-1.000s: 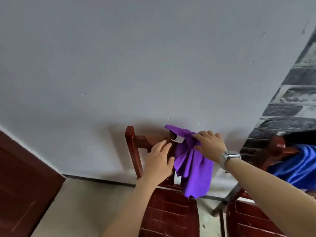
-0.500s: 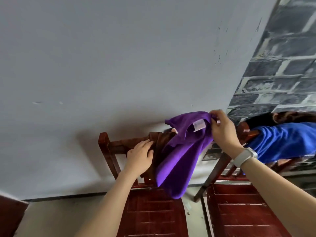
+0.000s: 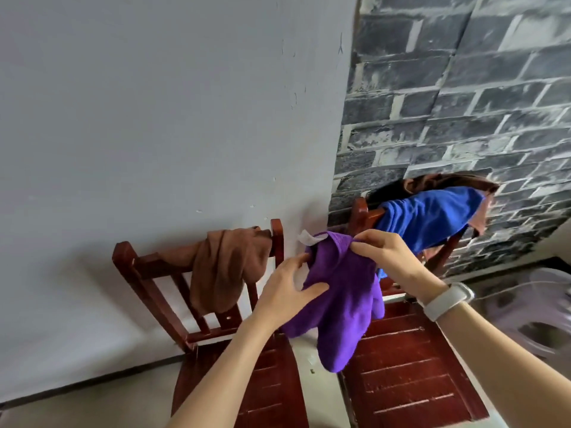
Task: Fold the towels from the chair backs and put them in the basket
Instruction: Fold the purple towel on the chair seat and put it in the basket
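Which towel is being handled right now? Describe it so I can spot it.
Find the two dark red chairs against the wall. Between their backs hangs the purple towel, pinched at its top edge by the right hand, the left hand touching it. Unlike the brown towel and blue towel, it lies on neither chair back.

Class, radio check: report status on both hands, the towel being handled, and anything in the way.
Right hand pinching purple towel top edge; left hand open, fingers against it. Towel hangs unfolded, off the chair. Brown towel, blue towel on chair backs. Nothing blocking.
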### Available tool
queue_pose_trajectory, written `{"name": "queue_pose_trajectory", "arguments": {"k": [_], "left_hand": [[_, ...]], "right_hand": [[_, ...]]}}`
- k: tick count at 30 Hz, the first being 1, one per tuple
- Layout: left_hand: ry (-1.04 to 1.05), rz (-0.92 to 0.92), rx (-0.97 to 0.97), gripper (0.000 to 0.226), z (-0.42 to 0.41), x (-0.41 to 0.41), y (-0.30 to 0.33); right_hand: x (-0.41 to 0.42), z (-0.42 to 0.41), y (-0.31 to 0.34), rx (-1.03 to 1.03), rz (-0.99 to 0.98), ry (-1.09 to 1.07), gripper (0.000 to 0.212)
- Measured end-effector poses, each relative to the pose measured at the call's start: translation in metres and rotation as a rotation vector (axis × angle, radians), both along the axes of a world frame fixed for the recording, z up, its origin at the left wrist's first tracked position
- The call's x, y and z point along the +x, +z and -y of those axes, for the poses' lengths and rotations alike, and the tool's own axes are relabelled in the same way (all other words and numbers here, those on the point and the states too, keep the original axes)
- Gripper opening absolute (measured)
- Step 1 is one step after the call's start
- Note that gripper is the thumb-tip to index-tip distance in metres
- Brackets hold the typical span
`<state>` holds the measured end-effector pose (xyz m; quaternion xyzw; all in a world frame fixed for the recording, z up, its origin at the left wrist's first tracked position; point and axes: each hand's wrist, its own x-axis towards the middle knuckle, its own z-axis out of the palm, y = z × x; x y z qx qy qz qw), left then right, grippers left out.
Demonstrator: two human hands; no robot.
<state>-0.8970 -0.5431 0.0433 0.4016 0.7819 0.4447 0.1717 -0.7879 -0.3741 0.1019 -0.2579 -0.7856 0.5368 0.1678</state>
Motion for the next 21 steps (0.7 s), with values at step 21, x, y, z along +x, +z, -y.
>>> {"name": "queue_pose_trajectory", "arguments": {"k": [21], "left_hand": [[0.479, 0.469, 0.311, 0.021, -0.027, 0.004, 0.049]], "right_hand": [[0.116, -0.036, -0.095, 0.2, 0.32, 0.108, 0.018]]}}
